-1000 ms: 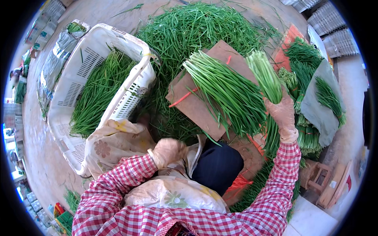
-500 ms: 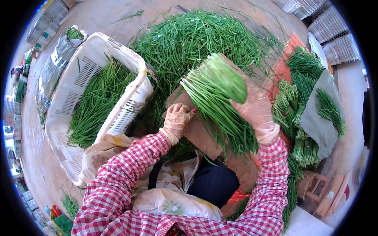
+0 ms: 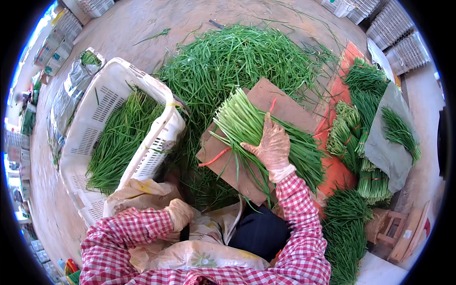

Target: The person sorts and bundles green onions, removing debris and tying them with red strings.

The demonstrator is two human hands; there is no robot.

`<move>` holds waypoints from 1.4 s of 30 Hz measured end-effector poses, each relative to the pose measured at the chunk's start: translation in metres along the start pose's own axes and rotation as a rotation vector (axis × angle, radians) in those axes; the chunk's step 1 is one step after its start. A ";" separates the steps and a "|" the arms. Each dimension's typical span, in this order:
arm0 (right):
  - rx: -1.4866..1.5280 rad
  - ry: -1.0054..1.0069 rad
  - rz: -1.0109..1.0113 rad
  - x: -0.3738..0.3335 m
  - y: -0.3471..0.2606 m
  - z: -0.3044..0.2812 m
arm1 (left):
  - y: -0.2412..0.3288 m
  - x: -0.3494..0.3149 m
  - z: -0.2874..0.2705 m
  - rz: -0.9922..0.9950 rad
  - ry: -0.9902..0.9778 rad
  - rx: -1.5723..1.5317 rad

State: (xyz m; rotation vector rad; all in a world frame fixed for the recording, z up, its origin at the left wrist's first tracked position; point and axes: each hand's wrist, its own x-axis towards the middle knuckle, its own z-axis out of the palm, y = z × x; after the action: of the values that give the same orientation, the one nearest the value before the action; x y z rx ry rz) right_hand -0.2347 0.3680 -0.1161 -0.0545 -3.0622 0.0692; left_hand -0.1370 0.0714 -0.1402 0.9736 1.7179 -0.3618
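Note:
A thick bunch of chives (image 3: 240, 118), pale stem ends at the upper left and green leaves toward the right, lies across a brown board (image 3: 237, 173). My gloved right hand (image 3: 273, 145) is on top of the bunch, thumb on one side and fingers on the other, gripping it. A red tie (image 3: 216, 156) runs beneath the bunch; one end shows on the board left of it, the other near my right fingertips. My gloved left hand (image 3: 180, 213) is down by my lap against the apron (image 3: 204, 254), away from the chives, its fingers hidden.
A white crate (image 3: 76, 156) of loose chives stands at my left. Beyond the board spreads a big heap of loose chives (image 3: 237, 57). Tied bunches (image 3: 344, 126) lie at the right on orange sheeting (image 3: 339, 178), beside a grey cloth (image 3: 387, 147) and a wooden stool (image 3: 394, 228).
My right hand has lowered the bunch onto the board and over the red tie. My left hand has let go of the tie and drawn back to my lap.

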 end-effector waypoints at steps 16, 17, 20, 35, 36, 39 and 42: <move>0.031 0.159 -0.017 0.010 0.016 0.027 | 0.026 0.033 -0.099 -0.241 1.141 -0.461; 0.034 0.190 -0.031 0.011 0.016 0.027 | 0.029 0.040 -0.107 -0.287 1.082 -0.529; 0.086 0.169 -0.023 0.011 0.013 0.029 | 0.049 0.087 -0.127 -0.218 1.090 -0.696; 0.027 0.124 -0.068 -0.003 0.006 0.048 | -0.005 0.053 -0.180 1.239 1.244 -0.805; 0.075 0.272 -0.112 -0.007 0.020 0.059 | 0.000 0.052 -0.209 0.952 1.592 -0.528; 0.090 0.073 -0.017 -0.001 0.005 0.031 | -0.006 0.054 -0.255 0.463 1.726 -0.201; 0.115 -0.006 0.047 0.001 -0.001 0.025 | -0.017 0.108 -0.251 -0.001 1.511 0.002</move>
State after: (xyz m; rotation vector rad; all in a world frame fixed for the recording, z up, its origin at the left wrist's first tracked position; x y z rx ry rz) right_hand -0.2374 0.3664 -0.1405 -0.1188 -3.0564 0.2483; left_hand -0.3232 0.2724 -0.1463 1.3543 3.0113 0.5695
